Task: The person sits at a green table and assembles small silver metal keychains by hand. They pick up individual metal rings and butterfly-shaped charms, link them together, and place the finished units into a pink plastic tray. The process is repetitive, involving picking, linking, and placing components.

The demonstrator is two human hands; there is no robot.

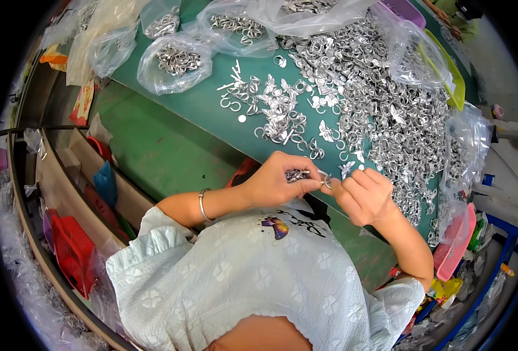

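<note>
Just over the table's front edge, my left hand (pixel 280 178) and my right hand (pixel 364 196) meet, fingertips nearly touching. Between them is a small silver metal ring (pixel 327 180), pinched from both sides; its exact shape is partly covered by the fingers. Curled in my left palm are several more small silver metal pieces (pixel 296 175). Beyond my hands, loose silver rings and leaf- or insect-shaped pieces (pixel 283 105) lie in a small heap. A winged metal piece (pixel 345 169) rests close to my right hand.
A large heap of silver metal pieces (pixel 382 76) covers the right of the green table (pixel 212 111). Clear plastic bags (pixel 148 73) holding pieces stand along the far left. A yellow-green tray (pixel 457 88) and a pink tray (pixel 457 245) sit at the right edge. Red bins (pixel 74 251) are at lower left.
</note>
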